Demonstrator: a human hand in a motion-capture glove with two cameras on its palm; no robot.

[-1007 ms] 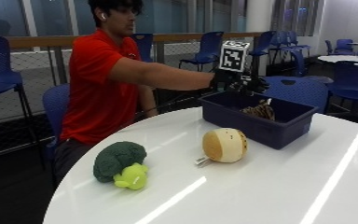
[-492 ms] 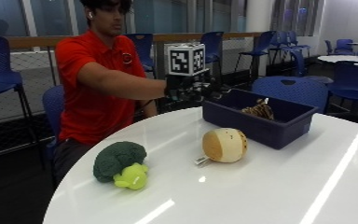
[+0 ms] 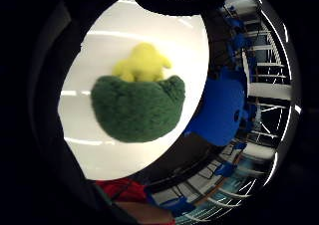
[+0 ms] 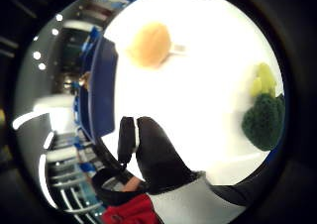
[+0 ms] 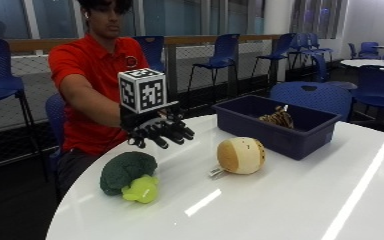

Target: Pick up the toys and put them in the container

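Outside view: broccoli toy (image 5: 130,175) lies on the white table (image 5: 298,205) near its front-left edge, green head toward the person, yellow-green stalk toward the camera. Round tan toy (image 5: 241,155) sits at about 3 o'clock from the broccoli, well apart, a small tag at its left side. Blue bin (image 5: 282,125) stands at 1 o'clock from the tan toy, just beside it, with a striped toy (image 5: 276,118) inside. Gloved right hand (image 5: 160,132) hangs above the table at 12 o'clock from the broccoli, apart from it, fingers loosely curled and spread, holding nothing. Little-finger palm view: broccoli fills much of the picture, close under the palm, not touched. Thumb-side palm view: gloved thumb (image 4: 157,157) is over bare tabletop.
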